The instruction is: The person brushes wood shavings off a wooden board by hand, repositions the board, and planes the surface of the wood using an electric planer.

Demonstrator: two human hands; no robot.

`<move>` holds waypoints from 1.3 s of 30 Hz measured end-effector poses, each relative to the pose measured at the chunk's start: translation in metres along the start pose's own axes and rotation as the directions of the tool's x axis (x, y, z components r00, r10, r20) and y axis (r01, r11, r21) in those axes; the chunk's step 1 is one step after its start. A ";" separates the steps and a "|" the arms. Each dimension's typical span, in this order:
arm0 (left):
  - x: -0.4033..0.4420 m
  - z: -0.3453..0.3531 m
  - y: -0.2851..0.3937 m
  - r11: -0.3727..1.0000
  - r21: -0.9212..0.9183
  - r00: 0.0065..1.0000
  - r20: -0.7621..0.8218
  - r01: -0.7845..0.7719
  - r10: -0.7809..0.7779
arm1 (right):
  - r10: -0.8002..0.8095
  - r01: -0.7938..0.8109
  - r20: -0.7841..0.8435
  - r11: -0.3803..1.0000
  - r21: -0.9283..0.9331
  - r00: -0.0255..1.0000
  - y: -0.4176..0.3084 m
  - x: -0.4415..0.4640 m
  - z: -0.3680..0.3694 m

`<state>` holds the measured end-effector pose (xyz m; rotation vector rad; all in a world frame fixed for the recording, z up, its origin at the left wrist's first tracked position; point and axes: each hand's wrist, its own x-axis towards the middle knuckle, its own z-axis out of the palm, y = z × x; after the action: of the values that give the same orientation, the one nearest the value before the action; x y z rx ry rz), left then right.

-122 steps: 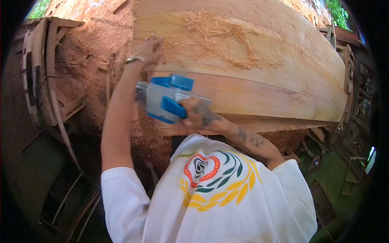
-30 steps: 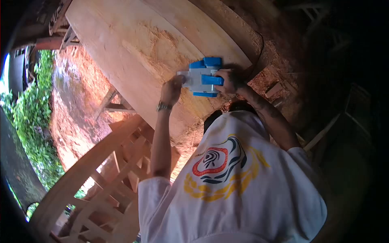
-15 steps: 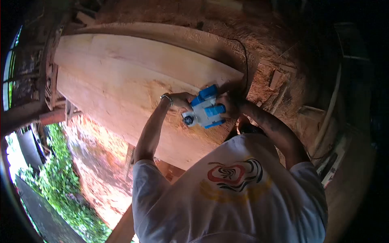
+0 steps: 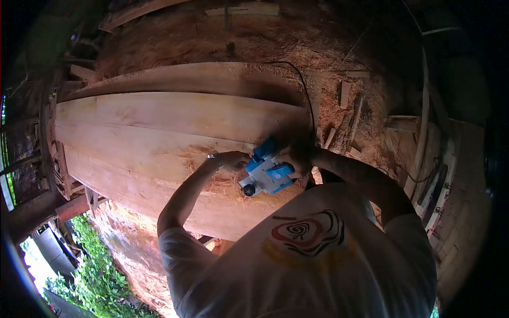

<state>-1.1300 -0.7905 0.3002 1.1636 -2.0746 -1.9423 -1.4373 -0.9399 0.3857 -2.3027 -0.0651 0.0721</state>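
Observation:
A blue and light-grey electric hand planer (image 4: 268,176) rests on a wide, pale wooden board (image 4: 132,146), with a dark round knob or port at its lower left. My left hand (image 4: 233,160), a band on its wrist, holds the planer's left side, fingers partly hidden behind the blue part. On the opposite side, my right hand (image 4: 297,159) grips the planer; shadow covers much of it. Curled wood shavings (image 4: 199,156) lie on the board left of the tool. A dark cord (image 4: 307,95) curves over the board's right end.
Behind the board lies another long plank (image 4: 185,74). Sawdust covers the ground, with wood offcuts (image 4: 344,94) at the right. Long timbers (image 4: 424,106) stand farther right. Green plants (image 4: 101,265) show at the lower left, beyond the board's near edge.
The camera view has turned and shifted, so the board now lies more level and lower in view. Both hands remain on the planer, which appears lower in the picture.

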 end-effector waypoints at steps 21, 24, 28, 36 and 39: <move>-0.026 0.020 -0.011 0.933 -0.306 0.806 -0.494 0.188 -0.324 | -0.191 0.210 -0.231 0.976 0.062 0.954 0.028 0.004 0.004; -0.062 0.000 -0.031 0.878 -0.478 0.447 -0.781 0.023 -0.437 | -0.170 0.209 -0.320 0.974 0.092 0.932 0.069 0.025 -0.047; -0.085 0.012 0.001 0.680 -0.648 0.205 -0.655 0.344 -0.728 | 0.145 -0.129 -0.494 0.989 0.066 0.857 0.154 0.088 -0.151; -0.012 0.050 0.095 0.621 -0.716 0.673 -0.291 0.318 -0.680 | 0.849 -0.849 0.094 0.501 0.169 0.520 0.406 0.148 -0.116; -0.011 0.075 0.077 0.654 -0.727 0.676 -0.374 0.212 -0.635 | 0.833 -0.798 0.091 0.483 0.360 0.545 0.399 0.150 -0.123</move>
<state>-1.1978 -0.7289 0.3575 1.8836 -0.7194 -1.8126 -1.2696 -1.2878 0.1667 -1.7477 1.0520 0.4303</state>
